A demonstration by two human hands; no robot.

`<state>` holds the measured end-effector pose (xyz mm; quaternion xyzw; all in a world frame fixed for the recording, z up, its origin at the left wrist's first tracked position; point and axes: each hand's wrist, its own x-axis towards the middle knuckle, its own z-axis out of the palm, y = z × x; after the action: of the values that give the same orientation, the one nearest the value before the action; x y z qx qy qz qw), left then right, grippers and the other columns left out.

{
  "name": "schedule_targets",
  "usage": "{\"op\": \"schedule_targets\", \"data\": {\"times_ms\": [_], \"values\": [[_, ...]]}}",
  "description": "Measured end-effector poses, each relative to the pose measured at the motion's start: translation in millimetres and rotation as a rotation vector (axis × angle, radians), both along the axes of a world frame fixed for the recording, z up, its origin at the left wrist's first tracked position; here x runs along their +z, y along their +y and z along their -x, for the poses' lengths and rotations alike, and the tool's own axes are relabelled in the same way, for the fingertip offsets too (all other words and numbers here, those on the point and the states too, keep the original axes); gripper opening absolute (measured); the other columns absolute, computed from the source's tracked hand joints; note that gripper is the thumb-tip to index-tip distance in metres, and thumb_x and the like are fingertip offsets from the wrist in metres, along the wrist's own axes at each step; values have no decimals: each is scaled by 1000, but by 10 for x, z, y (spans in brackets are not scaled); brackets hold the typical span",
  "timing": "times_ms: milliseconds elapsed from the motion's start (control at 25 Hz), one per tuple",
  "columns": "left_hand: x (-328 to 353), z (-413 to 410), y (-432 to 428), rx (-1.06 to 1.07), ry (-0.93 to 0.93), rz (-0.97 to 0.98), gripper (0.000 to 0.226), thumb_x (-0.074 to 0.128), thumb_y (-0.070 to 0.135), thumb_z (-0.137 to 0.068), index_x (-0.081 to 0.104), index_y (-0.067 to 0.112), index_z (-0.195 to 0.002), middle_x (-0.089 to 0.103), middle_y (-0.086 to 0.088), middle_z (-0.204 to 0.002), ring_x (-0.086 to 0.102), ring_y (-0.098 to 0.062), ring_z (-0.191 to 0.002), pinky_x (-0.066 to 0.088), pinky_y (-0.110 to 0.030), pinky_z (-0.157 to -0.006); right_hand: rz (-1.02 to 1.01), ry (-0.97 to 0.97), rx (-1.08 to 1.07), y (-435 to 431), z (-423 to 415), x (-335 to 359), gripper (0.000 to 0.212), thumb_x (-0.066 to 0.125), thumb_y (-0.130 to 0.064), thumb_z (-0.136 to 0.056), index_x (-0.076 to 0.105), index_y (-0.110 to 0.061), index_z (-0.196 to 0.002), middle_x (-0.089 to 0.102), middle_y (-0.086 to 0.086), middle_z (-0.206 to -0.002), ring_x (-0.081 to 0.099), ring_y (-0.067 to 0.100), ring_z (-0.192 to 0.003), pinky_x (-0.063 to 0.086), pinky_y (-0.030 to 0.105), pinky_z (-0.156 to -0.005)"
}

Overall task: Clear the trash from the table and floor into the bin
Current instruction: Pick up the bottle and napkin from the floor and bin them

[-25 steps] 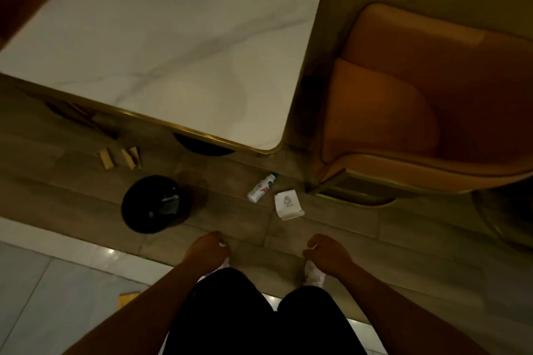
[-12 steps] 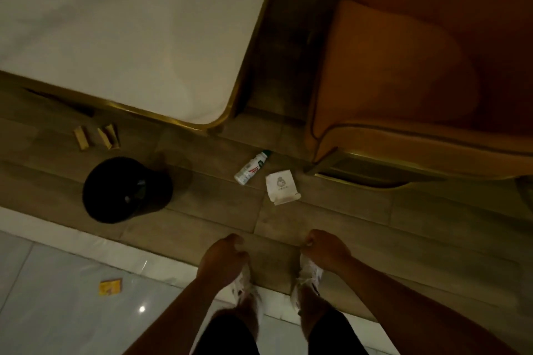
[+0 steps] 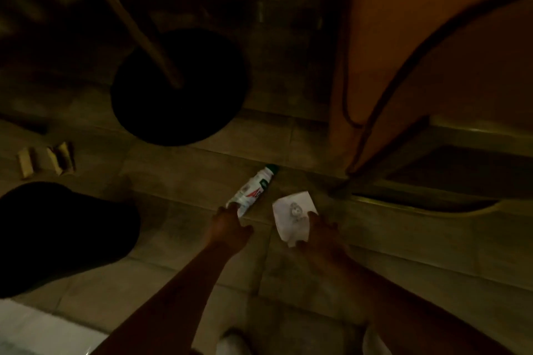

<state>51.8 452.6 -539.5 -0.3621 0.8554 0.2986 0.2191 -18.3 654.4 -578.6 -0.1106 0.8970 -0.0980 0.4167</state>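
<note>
I cannot read any text: the white bottle (image 3: 252,192) has only a blurred red mark, and the white paper (image 3: 291,210) a round print too dim.

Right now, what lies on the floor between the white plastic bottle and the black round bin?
Nothing: the head view shows bare brown floor tile between the white plastic bottle and the black round bin.

Bottle (image 3: 253,192) lies left of the paper (image 3: 291,215) (bin (image 3: 57,236) further left) on the floor (image 3: 184,253).
</note>
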Motion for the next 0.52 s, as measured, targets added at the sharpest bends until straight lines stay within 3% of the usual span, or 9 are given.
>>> {"op": "schedule_targets", "data": {"times_ms": [160, 280, 400, 520], "values": [[-933, 459, -157, -133, 32, 167, 78, 68, 43, -77, 31, 18, -141, 45, -16, -133, 45, -34, -119, 45, -47, -97, 60, 126, -64, -125, 268, -868, 113, 67, -61, -73, -8, -29, -152, -4, 12, -161, 5, 39, -146, 19, 52, -117], [-1415, 660, -262, -134, -11, 184, 93, 69, 46, -75, 16, 21, -147, 34, -17, -141, 35, -37, -129, 40, -51, -102, 56, 170, -46, -270, 279, -1282, 123, 67, -73, -62, -12, -37, -149, -18, 6, -159, -2, 42, -144, 17, 58, -114], [-1739, 709, -275, -166, -16, 190, 94, 69, 46, -75, 12, 24, -148, 37, -16, -140, 40, -35, -126, 42, -51, -98, 111, 256, 11, -345, 162, -1598, 122, 66, -73, -61, -9, -33, -149, -15, 12, -158, -4, 45, -145, 10, 66, -113], [-1959, 622, -262, -199, 9, 231, 92, 67, 46, -77, 10, 28, -148, 43, -15, -137, 47, -34, -121, 44, -49, -96, 58, 233, -3, -349, 103, -1804, 130, 71, -69, -58, -17, -36, -147, -22, 12, -157, -8, 46, -144, 12, 69, -112]]}}
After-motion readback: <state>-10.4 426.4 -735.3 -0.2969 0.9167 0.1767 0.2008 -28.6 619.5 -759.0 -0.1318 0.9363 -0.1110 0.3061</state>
